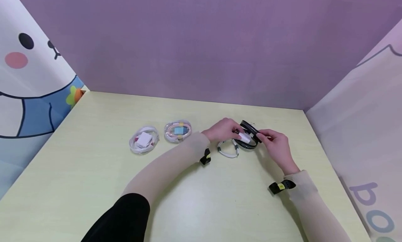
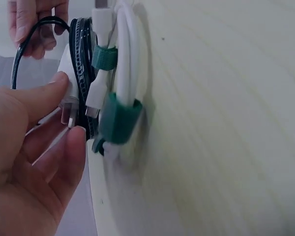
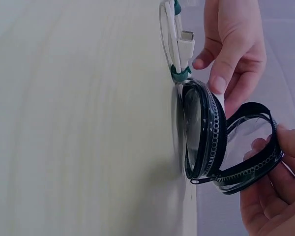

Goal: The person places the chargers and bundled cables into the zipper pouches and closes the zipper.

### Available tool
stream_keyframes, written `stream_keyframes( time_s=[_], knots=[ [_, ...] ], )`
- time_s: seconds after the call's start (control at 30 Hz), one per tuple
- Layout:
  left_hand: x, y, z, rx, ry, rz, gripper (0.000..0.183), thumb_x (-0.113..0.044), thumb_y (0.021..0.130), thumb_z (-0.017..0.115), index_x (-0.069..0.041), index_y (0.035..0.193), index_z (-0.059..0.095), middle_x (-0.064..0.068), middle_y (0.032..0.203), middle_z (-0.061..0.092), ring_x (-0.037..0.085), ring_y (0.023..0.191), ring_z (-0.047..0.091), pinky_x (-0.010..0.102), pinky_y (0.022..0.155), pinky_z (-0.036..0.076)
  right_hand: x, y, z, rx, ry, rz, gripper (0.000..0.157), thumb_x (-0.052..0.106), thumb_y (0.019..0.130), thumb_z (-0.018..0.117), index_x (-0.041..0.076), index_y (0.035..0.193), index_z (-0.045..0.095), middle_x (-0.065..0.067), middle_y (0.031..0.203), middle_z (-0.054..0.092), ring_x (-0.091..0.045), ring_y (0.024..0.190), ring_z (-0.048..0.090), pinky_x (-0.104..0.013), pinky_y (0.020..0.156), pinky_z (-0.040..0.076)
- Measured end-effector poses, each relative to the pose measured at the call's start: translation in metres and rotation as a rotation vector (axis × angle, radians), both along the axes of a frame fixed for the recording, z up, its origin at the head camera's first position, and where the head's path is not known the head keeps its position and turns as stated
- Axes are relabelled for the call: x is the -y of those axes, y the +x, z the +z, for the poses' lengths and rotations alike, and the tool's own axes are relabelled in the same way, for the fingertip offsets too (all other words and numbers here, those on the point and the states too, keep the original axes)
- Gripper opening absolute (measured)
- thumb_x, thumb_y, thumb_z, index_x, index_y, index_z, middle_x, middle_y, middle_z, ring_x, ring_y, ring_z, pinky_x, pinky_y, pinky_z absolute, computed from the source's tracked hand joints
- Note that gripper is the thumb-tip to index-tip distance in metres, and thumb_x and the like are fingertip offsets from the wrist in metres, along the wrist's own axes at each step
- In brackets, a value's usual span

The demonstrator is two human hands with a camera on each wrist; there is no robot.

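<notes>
A small round pouch [image 1: 247, 146], clear with black zipped edges, lies unzipped toward the right of the table. My right hand [image 1: 277, 146] pinches the rim of its raised lid [image 3: 246, 174] between thumb and fingers. With thumb and fingertips, my left hand [image 1: 222, 129] holds a white charger plug [image 1: 245, 137] at the pouch's opening; its metal prongs show in the left wrist view. Beside the pouch lies a coiled white cable [image 1: 229, 154], bound with green ties [image 2: 119, 118], its connector [image 3: 186, 46] showing in the right wrist view.
Left of the hands sit two clear round pouches: one [image 1: 132, 144] with a white cable and white plug, the other [image 1: 166, 133] with a pink cable and blue plug. A purple backdrop [image 1: 194, 50] stands behind the pale table [image 1: 78, 172], with printed cloths at both sides.
</notes>
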State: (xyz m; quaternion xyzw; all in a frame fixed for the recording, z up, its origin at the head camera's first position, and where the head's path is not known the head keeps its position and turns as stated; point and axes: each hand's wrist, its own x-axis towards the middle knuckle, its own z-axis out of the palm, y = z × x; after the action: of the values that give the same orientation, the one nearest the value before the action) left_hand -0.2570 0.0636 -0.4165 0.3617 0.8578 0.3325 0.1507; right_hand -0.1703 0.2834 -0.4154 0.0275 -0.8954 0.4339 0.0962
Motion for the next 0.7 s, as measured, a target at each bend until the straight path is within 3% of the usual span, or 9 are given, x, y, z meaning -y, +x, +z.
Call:
stream_keyframes(
  time_s=[0.27,0.7],
  knots=[
    [-0.009,0.004,0.0,-0.038,-0.089,0.034,0.033,-0.021,0.092,0.073,-0.019,0.125,0.071,-0.004,0.12,0.069,0.011,0.106,0.06,0.024,0.093,0.044,0.0,0.002,0.001,0.032,-0.032,-0.001,0.027,0.023,0.096,0.068,0.0,0.109,0.074,-0.017,0.1,0.071,-0.024,0.079,0.06,-0.02,0.052,0.041],
    [-0.011,0.002,-0.006,-0.021,-0.042,-0.019,0.032,-0.016,0.095,0.069,-0.02,0.128,0.069,-0.004,0.128,0.065,0.011,0.113,0.057,0.023,0.096,0.042,-0.003,0.002,0.0,0.049,-0.052,-0.001,0.027,0.022,0.096,0.068,0.0,0.11,0.073,-0.019,0.098,0.071,-0.025,0.076,0.061,-0.021,0.05,0.038]
  ],
)
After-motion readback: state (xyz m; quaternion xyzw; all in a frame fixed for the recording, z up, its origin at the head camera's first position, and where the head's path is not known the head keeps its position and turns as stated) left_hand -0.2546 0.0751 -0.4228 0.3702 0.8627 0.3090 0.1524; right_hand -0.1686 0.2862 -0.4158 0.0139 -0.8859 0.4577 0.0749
